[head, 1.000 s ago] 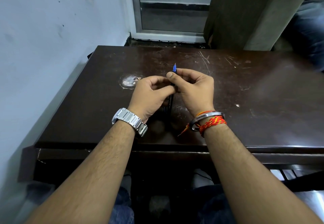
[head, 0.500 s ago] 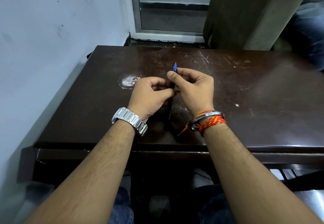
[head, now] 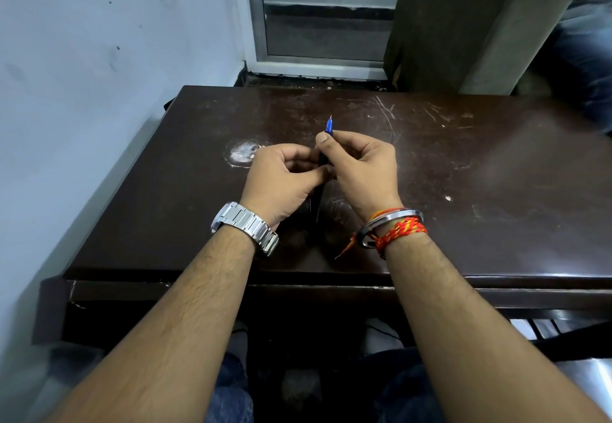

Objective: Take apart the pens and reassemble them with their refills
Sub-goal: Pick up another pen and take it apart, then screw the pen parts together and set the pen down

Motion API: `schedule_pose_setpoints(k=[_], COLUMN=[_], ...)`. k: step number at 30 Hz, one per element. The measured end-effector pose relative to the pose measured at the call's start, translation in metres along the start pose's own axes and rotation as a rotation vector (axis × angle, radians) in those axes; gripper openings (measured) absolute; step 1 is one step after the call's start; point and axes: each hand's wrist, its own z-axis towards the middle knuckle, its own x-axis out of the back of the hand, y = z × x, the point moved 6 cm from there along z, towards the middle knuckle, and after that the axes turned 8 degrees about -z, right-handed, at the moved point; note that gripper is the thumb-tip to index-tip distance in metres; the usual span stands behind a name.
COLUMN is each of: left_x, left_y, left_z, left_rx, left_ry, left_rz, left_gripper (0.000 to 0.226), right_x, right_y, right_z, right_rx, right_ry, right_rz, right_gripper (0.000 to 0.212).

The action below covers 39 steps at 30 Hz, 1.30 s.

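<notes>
A dark pen (head: 318, 190) with a blue front end and a fine metal tip (head: 329, 124) stands nearly upright between both hands, above the middle of the dark brown table (head: 480, 190). My right hand (head: 361, 170) pinches its upper part just under the blue end, thumb in front. My left hand (head: 281, 180) grips the dark barrel lower down, fingers curled around it. Most of the barrel is hidden by the two hands. I cannot see any loose refill or other pen part on the table.
A pale worn spot (head: 241, 154) marks the table left of my left hand. The blue-white wall (head: 99, 91) runs close along the table's left side. A brown cloth-covered shape (head: 463, 25) and a door frame (head: 318, 58) stand behind the far edge.
My hands have spread slightly apart at the fingers, and the right thumb has shifted a little up the pen. The pen stays upright in the same place.
</notes>
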Motion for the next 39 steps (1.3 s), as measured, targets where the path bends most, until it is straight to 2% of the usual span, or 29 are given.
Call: schedule_pose_setpoints(k=[3, 6, 12, 16, 19, 23, 27, 30, 33, 39], left_x=[0.001, 0.002, 0.002, 0.015, 0.025, 0.024, 0.023, 0.021, 0.019, 0.011], left_y=[0.001, 0.004, 0.006, 0.005, 0.004, 0.002, 0.002, 0.003, 0.003, 0.001], left_z=[0.001, 0.001, 0.001, 0.004, 0.005, 0.006, 0.005, 0.004, 0.004, 0.003], left_rx=[-0.018, -0.06, -0.062, -0.048, -0.05, -0.041, -0.032, -0.035, -0.022, -0.001], left_ry=[0.026, 0.035, 0.052, 0.177, 0.272, 0.296, 0.277, 0.256, 0.222, 0.121], left_rz=[0.043, 0.126, 0.13, 0.107, 0.097, 0.093, 0.105, 0.12, 0.119, 0.157], left_gripper=[0.028, 0.021, 0.018, 0.017, 0.016, 0.014, 0.013, 0.014, 0.015, 0.013], right_x=[0.002, 0.005, 0.007, 0.012, 0.016, 0.004, -0.006, -0.004, 0.007, 0.023], right_y=[-0.001, -0.001, 0.001, 0.006, 0.013, 0.023, 0.025, 0.019, 0.004, -0.009], right_z=[0.0, 0.001, 0.001, 0.003, 0.005, 0.0, -0.006, -0.007, -0.005, -0.005], right_rx=[0.001, -0.014, -0.04, -0.077, -0.124, -0.143, -0.139, -0.135, -0.079, 0.003], right_ry=[0.022, 0.04, 0.076, 0.118, 0.095, -0.138, -0.237, -0.18, 0.05, 0.288], right_rz=[0.004, -0.013, -0.044, -0.078, -0.253, -0.701, -0.866, -0.82, -0.648, -0.267], right_gripper=[0.002, 0.008, 0.01, 0.023, 0.021, 0.019, 0.02, 0.011, 0.006, 0.029])
